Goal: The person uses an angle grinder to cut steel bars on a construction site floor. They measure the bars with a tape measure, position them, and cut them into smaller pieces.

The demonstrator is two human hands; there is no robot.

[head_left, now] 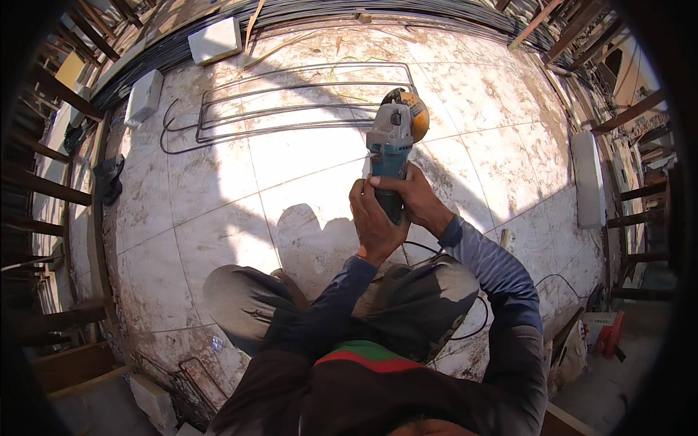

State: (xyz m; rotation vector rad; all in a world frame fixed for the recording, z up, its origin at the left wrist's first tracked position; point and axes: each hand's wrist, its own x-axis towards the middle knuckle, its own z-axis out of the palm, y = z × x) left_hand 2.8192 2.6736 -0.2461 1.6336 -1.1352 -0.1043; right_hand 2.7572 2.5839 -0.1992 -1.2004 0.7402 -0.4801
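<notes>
An angle grinder [390,152] with a teal body, a grey metal head and an orange-yellow disc [418,118] is held up in front of me, disc end pointing away. My left hand [376,224] wraps round its dark rear end from the left. From the right, my right hand [416,198] closes on the same body, thumb across the top. A black cord [422,245] runs from behind my hands past my right knee. Beyond the grinder lie bent steel rebar frames [291,109] on the floor; whether the disc touches them I cannot tell.
Pale, stained tiles [211,247] cover the floor under my crossed legs. White blocks [215,41] stand at the far left, and another white block [588,179] at the right. Long dark rebar [305,16] is bundled along the far edge. A small socket-like piece [507,239] lies right of my arm.
</notes>
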